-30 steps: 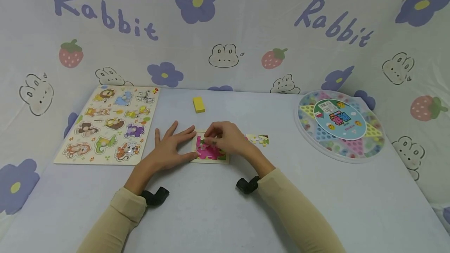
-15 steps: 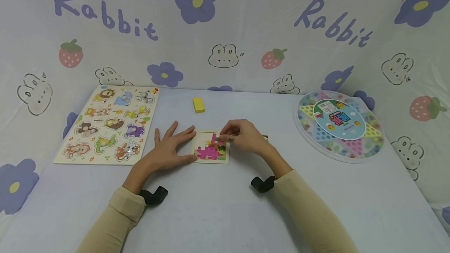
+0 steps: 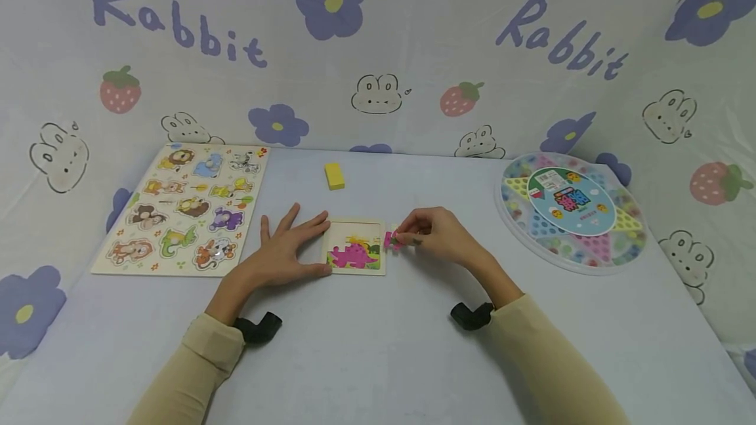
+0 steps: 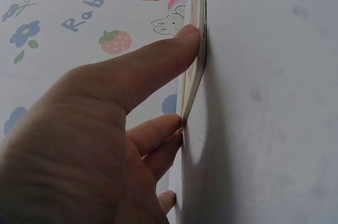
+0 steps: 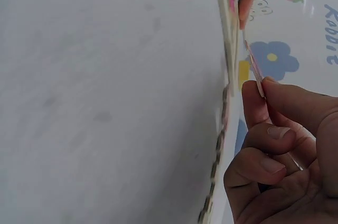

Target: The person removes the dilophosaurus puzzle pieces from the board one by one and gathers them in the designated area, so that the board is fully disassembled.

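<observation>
A small square jigsaw tray [image 3: 356, 271], partly filled with a pink dinosaur picture, lies flat on the table. My left hand [image 3: 289, 251] is spread at its left side, with thumb and forefinger touching its edge; the left wrist view shows the thumb [image 4: 158, 63] against the tray's side. To the right of the tray, my right hand [image 3: 440, 236] pinches a thin pink jigsaw piece [image 3: 389, 240] between thumb and forefinger. In the right wrist view this piece [image 5: 255, 73] is held tilted above the table. Other jigsaw pieces [image 5: 215, 168] lie in a row below that hand.
A large animal puzzle board [image 3: 251, 261] lies to the left. Behind the tray sits a yellow block [image 3: 333, 176]. A round, clear-lidded board game [image 3: 571, 212] stands at the right. A printed cloth [image 3: 413, 31] hangs behind the table.
My right hand has moved right, away from the tray, with a pink jigsaw piece. Pink at the tray's upper right is gone, baring pale wood. The left hand has stayed put.
</observation>
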The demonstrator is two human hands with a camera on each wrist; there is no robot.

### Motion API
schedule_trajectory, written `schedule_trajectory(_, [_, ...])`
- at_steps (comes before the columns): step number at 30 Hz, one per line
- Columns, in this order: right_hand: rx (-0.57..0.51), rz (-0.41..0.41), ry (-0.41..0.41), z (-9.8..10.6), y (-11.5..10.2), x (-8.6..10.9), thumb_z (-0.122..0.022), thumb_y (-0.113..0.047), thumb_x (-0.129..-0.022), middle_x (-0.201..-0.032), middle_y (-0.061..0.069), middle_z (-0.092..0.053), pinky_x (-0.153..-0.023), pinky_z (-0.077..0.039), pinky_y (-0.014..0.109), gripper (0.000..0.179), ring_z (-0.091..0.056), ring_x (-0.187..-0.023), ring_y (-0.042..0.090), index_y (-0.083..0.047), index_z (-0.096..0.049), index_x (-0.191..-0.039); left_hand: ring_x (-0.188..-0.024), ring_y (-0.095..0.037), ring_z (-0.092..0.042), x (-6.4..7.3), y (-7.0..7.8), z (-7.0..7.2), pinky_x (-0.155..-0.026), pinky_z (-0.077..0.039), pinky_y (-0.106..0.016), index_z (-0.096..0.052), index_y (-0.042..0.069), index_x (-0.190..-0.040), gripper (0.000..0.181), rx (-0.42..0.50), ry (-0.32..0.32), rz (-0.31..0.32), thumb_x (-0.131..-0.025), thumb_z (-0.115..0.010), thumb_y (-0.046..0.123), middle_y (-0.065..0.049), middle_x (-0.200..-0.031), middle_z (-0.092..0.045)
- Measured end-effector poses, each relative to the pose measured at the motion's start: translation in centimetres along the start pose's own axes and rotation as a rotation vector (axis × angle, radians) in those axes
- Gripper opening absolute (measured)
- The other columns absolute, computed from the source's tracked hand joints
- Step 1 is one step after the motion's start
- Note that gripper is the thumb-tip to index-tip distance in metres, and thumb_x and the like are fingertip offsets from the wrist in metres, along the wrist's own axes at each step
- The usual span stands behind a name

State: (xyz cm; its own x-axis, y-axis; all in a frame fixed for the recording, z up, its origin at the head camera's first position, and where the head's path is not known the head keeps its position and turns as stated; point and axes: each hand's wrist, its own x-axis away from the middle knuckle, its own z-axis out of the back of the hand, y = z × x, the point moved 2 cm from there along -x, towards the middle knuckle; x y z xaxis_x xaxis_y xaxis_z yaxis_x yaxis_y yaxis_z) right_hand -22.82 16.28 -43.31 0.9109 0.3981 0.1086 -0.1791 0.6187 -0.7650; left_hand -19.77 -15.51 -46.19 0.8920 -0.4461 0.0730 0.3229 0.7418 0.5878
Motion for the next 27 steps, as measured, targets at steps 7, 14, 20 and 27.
schedule_trajectory(7, [0.026,-0.011,-0.001,0.28,0.78,0.74,-0.078,-0.018,-0.097,-0.091,0.005,-0.073,-0.073,-0.054,0.028,0.006,-0.062,-0.081,0.018,-0.012,-0.077,-0.1,-0.168,-0.042,0.006,-0.03,0.12,0.08,-0.12,0.024,-0.079,-0.042,0.02,-0.164,0.094,-0.009,-0.018,0.003,-0.086,-0.081,0.054,0.003,-0.177,-0.028])
schedule_trajectory(14, [0.071,-0.02,-0.014,0.08,1.09,0.84,-0.078,-0.017,-0.097,-0.092,0.004,-0.072,-0.074,-0.054,0.027,0.005,-0.062,-0.084,0.018,-0.014,-0.077,-0.101,-0.168,-0.043,0.005,0.01,0.08,-0.01,-0.119,0.023,-0.079,-0.042,0.02,-0.164,0.094,-0.01,-0.013,0.002,-0.085,-0.082,0.053,0.003,-0.177,-0.028])
schedule_trajectory(20, [0.122,0.008,-0.017,-0.06,0.8,0.91,-0.077,-0.018,-0.098,-0.093,0.002,-0.073,-0.069,-0.051,0.024,0.006,-0.06,-0.082,0.016,-0.014,-0.076,-0.103,-0.168,-0.042,0.005,0.02,0.06,-0.03,-0.12,0.023,-0.079,-0.043,0.02,-0.164,0.094,-0.012,-0.011,0.002,-0.085,-0.082,0.054,0.003,-0.177,-0.028])
schedule_trajectory(27, [0.147,0.02,-0.024,-0.12,0.55,1.03,-0.077,-0.018,-0.098,-0.091,0.002,-0.073,-0.065,-0.047,0.023,0.006,-0.057,-0.079,0.015,-0.014,-0.076,-0.102,-0.168,-0.042,0.005,0.04,0.08,0.0,-0.12,0.023,-0.079,-0.042,0.02,-0.164,0.094,-0.011,-0.012,0.001,-0.086,-0.081,0.053,0.003,-0.177,-0.028])
